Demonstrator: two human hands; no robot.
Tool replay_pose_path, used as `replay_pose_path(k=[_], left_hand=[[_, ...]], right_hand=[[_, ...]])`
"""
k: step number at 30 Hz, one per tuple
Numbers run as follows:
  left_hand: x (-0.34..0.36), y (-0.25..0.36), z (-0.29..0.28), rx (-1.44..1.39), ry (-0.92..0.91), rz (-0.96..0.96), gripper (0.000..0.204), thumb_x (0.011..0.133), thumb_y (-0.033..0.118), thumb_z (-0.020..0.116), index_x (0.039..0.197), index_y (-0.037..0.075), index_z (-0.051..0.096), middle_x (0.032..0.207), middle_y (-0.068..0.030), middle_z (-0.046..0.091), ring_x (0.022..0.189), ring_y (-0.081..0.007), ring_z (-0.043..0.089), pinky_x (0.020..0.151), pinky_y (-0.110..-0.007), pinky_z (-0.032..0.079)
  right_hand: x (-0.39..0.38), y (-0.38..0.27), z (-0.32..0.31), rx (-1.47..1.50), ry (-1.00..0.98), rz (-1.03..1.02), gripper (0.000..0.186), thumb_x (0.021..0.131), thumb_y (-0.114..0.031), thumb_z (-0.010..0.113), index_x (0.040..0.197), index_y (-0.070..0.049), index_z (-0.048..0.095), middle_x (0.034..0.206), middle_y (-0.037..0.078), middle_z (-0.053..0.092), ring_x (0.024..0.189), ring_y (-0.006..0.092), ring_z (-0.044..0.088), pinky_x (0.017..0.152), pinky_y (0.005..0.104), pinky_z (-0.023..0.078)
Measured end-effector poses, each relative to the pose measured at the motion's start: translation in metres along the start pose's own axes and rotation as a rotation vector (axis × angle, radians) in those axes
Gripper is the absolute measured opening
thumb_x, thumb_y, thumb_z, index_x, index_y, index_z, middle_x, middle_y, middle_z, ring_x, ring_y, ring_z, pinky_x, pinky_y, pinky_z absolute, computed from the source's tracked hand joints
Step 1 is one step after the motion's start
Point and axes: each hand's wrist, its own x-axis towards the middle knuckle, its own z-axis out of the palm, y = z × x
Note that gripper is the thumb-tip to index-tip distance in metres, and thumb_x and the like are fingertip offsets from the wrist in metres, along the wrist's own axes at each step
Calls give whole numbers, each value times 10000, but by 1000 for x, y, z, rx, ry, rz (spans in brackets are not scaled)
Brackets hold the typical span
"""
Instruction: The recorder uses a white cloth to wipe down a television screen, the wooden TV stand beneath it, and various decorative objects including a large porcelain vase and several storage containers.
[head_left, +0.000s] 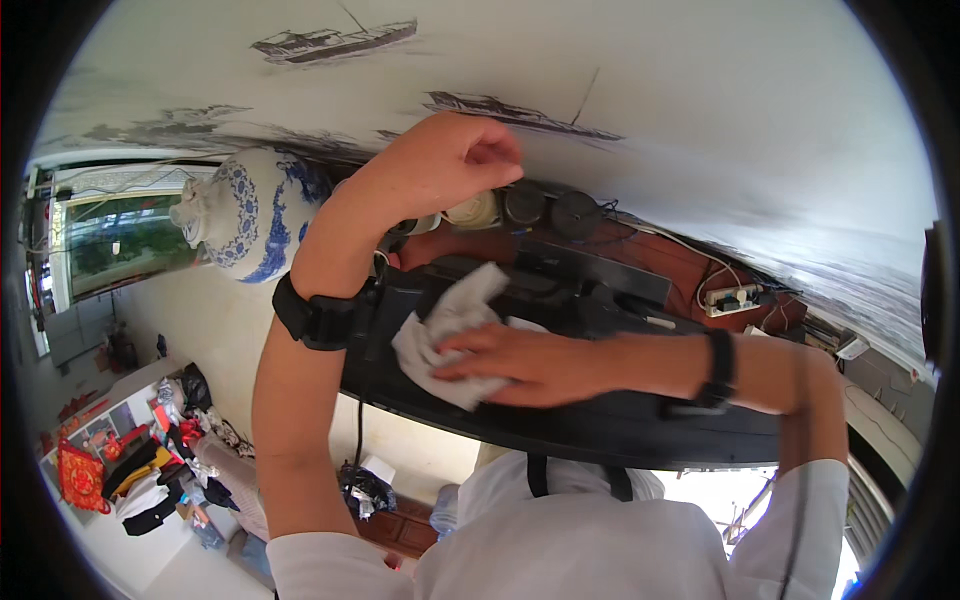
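Observation:
My right hand (540, 368) presses a crumpled white cloth (462, 318) onto the back of a large, wide black panel that looks like a television or monitor (610, 430). The fingers are bent over the cloth, and the hand is slightly blurred. My left arm reaches up past the panel's left side. Its hand (450, 165) hovers above the far side with fingers curled into a loose fist, and nothing shows in its hollow. Dark bands circle both wrists. Part of the panel is hidden under my right forearm.
A blue-and-white vase (262, 215) stands left of my left forearm. Behind the panel, a reddish-brown surface (655, 245) bears dark round objects (575, 213), cables and a power strip (733, 300). A painted wall (700, 90) rises beyond. Clothes (150, 480) are heaped at lower left.

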Motion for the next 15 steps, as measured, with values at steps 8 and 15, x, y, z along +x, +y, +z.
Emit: replay_pose_path(k=[8,15], left_hand=[[-40,-51,-19,295,-134,-248,228,822,157,637,1004,22,614,889,-100,653,840,-177,623,752,-303,481],[-73,-118,-42,500,-101,-249,163,781,175,630,879,47,650,780,-138,643,741,-291,626,663,-357,484]], right_hand=[[46,150,18,-109,-10,318,445,823,-146,564,1262,-119,503,1239,173,498,1156,342,459,970,412,372],[79,1,7,58,84,-118,422,788,-93,580,1208,-107,543,1266,140,455,1150,341,444,960,425,380]])
